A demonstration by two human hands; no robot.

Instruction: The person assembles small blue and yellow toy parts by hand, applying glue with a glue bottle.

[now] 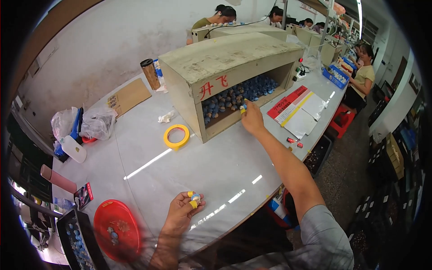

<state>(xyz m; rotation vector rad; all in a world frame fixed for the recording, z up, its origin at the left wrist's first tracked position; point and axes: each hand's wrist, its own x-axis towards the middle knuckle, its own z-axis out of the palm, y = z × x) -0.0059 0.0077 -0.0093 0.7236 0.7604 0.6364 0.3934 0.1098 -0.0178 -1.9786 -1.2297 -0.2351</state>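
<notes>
My left hand (181, 213) is above the near part of the grey table, closed in a pinch on a small blue-and-white figurine (195, 198). Yellow tape wraps its thumb and a fingertip. My right hand (252, 118) reaches to the lower front edge of a cream wooden box (180, 96) with an open front. Its fingers, one also in yellow tape, pinch what looks like a small blue figurine (243, 107), partly covered by the fingertips. Inside the box lie many small blue figurines (261, 87), piled along its floor.
A yellow tape roll (176, 137) and crumpled tissue (166, 117) lie left of the box. Red-and-white packaging (294, 108) is at right. A red basin (118, 229) and black tray (81, 243) stand at lower left, near a pink bottle (58, 179). Co-workers (363, 76) sit farther back.
</notes>
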